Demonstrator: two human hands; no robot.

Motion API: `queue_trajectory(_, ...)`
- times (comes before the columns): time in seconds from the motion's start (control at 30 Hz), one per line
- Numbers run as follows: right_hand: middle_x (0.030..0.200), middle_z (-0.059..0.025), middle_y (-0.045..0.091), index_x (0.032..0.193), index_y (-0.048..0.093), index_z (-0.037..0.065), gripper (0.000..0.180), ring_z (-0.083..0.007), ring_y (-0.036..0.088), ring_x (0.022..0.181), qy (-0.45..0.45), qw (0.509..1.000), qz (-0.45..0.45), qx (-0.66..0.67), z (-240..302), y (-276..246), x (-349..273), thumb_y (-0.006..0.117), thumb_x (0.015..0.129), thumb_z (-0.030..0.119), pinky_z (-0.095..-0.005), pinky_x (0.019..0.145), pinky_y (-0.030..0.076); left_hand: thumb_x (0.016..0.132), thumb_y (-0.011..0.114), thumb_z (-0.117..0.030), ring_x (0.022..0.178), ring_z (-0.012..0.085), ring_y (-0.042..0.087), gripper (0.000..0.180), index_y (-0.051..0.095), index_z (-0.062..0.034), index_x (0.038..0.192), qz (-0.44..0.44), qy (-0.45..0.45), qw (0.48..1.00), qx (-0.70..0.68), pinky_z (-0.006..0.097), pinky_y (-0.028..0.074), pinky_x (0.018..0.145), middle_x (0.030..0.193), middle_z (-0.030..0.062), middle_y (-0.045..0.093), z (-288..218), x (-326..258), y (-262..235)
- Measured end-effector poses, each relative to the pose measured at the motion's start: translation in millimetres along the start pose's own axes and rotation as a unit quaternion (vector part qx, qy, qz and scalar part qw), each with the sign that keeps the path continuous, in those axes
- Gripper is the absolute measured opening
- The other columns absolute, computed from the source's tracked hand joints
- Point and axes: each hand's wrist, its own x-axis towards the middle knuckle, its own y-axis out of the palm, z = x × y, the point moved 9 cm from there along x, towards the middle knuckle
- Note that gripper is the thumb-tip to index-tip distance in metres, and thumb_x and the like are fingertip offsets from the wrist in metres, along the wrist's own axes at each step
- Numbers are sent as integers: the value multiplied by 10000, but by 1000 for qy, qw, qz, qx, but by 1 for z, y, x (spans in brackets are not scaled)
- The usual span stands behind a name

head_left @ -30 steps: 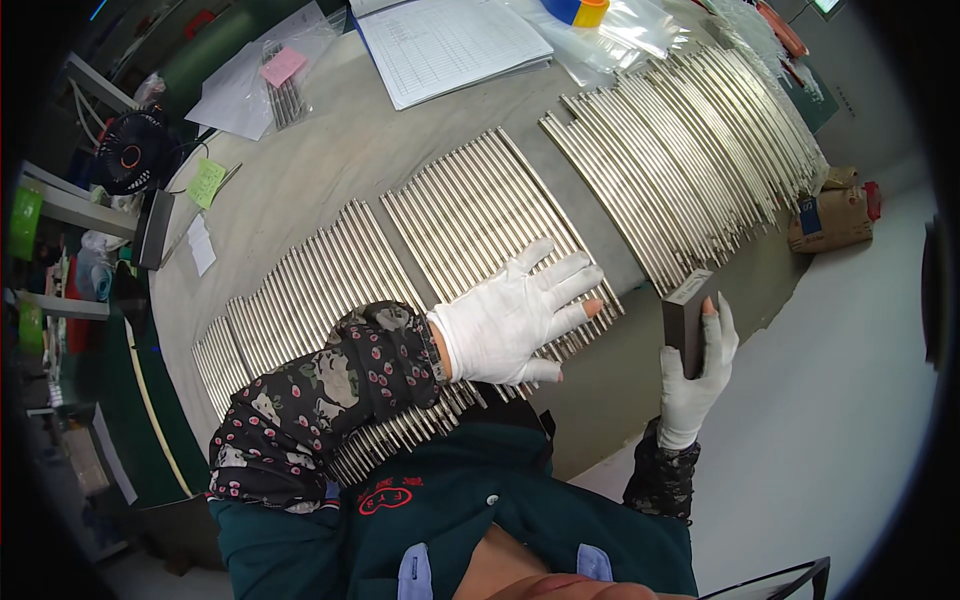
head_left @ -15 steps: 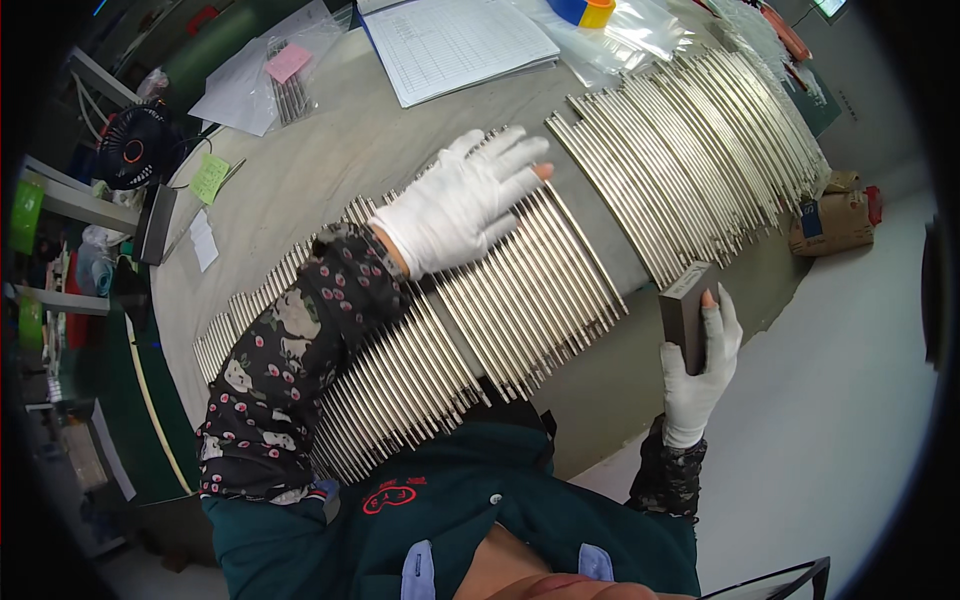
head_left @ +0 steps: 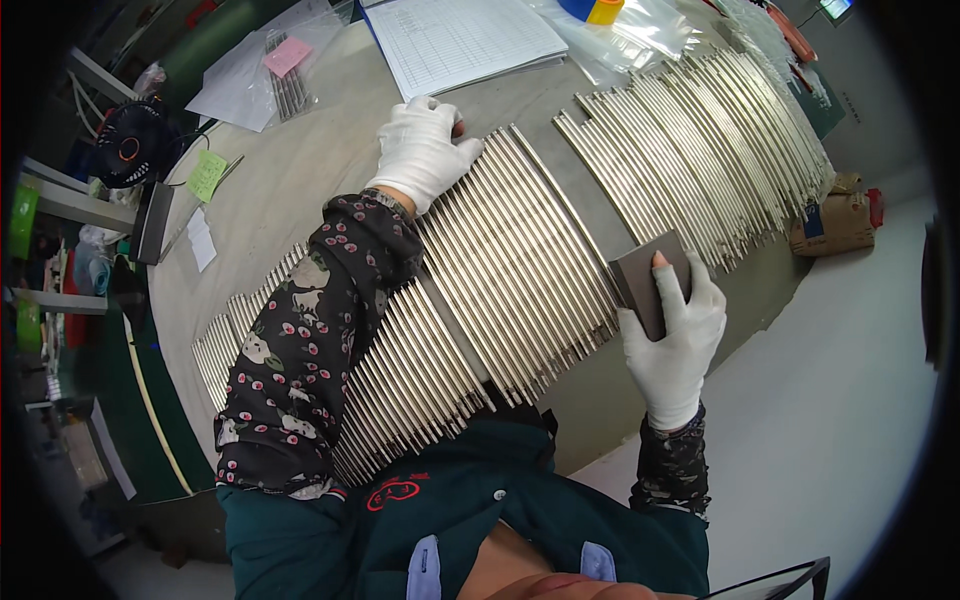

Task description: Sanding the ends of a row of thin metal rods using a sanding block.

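Note:
My right hand (head_left: 676, 345), in a white glove with a bare fingertip, grips a dark grey rectangular block (head_left: 640, 275). The block is at the right side of the middle group of metal rods (head_left: 530, 250), by the gap before the right group. At the far ends of the middle rods is my left hand (head_left: 425, 150), also white-gloved, its fingers curled down; whatever they close on is hidden. Beneath and beside my left forearm lies another group of metal rods (head_left: 410, 370), partly covered by the sleeve. All these rods lie side by side in rows.
Another group of metal rods (head_left: 700, 160) lies at the right. Beyond are a printed form (head_left: 465, 40), clear plastic bags (head_left: 625, 40) and a tape roll (head_left: 603, 10). A bag of rods (head_left: 287, 85) with a pink note, a green note (head_left: 208, 177) and a black fan (head_left: 130, 147) are at the left.
My left hand has moved left and away from me, off the middle rods to their far ends, its fingers now curled. My right hand has brought the block leftward to the rods' side.

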Motion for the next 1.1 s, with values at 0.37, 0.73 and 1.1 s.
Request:
queue_trajectory(0.37, 1301, -187, 430, 1261, 554, 140, 670, -362, 431, 1141, 38, 993, 106, 29, -4, 21, -7, 794, 640, 210, -456, 932, 369, 767, 669, -383, 1120, 283, 510, 236, 727, -187, 886, 38, 1, 999, -22, 426, 449, 919, 1142, 73, 597, -5, 6, 13)
queue_trajectory(0.73, 1296, -177, 421, 1285, 541, 134, 672, -346, 417, 1155, 47, 992, 116, 33, -3, 24, -9, 784, 663, 207, -457, 949, 355, 750, 661, -405, 1189, 281, 461, 266, 731, -211, 917, 48, -53, 997, -19, 402, 409, 979, 1223, 54, 558, -3, 6, 18)
queue_trajectory(1.1, 1281, -173, 431, 1278, 544, 134, 656, -347, 423, 1144, 46, 993, 97, 43, -1, 22, -11, 777, 668, 191, -450, 929, 368, 744, 664, -386, 1109, 284, 526, 268, 725, -166, 883, 36, -103, 989, -103, 387, 448, 928, 1111, 83, 615, 0, 4, 14)
